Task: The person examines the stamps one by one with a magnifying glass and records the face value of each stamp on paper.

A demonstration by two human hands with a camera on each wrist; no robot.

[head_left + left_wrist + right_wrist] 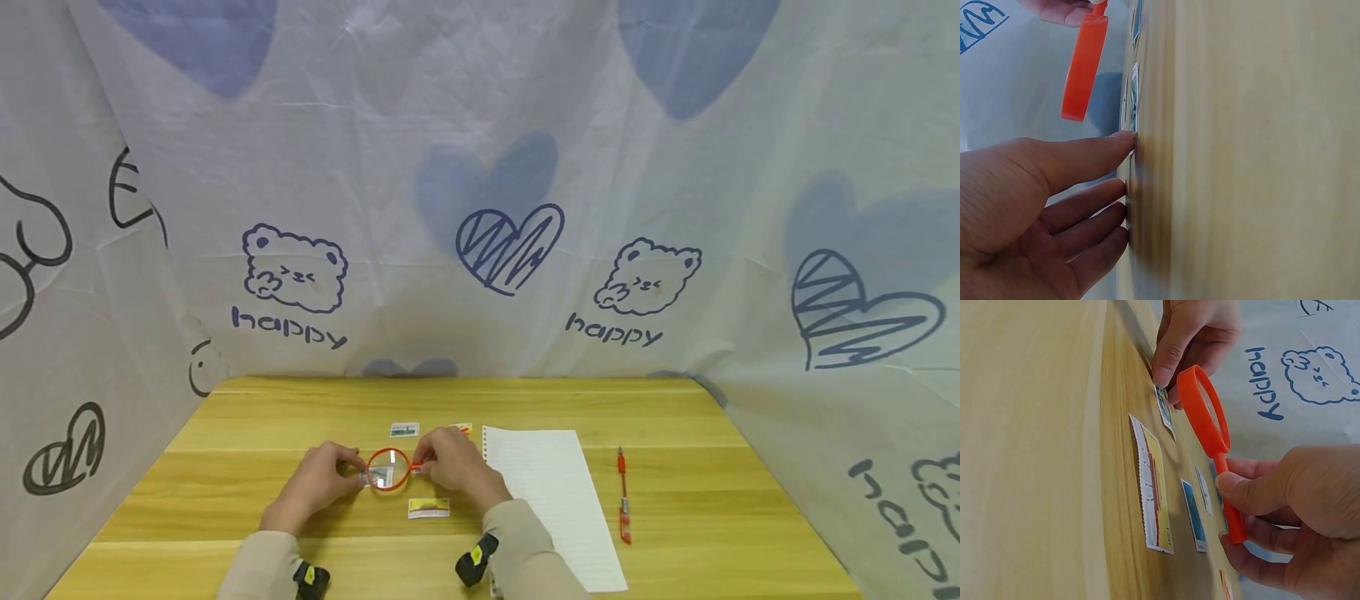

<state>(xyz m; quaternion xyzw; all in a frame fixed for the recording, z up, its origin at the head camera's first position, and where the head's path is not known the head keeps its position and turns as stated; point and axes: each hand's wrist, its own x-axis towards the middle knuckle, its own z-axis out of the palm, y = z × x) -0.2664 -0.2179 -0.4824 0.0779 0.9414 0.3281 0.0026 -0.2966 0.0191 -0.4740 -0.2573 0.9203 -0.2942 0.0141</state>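
Note:
My right hand [453, 462] grips the handle of a red magnifying glass [1211, 442] between thumb and fingers. Its round lens is held above the table, over a small stamp [1164, 414]. At that stamp's left end, my left hand [318, 479] pinches the edge with the thumb on top; the index finger is mostly hidden. The other left fingers reach down to the tabletop. Nearer to me lies a yellow stamp [429, 508] with a perforated edge. A blue stamp [1194, 515] lies below the magnifier's handle, partly hidden by the right hand in the head view.
Farther back are a greenish stamp [405, 429] and a yellow-and-red one [463, 428]. Lined paper [555, 500] lies right of the right hand, with a red pen [623, 496] beyond it. A printed curtain [405, 167] surrounds the wooden table [697, 467].

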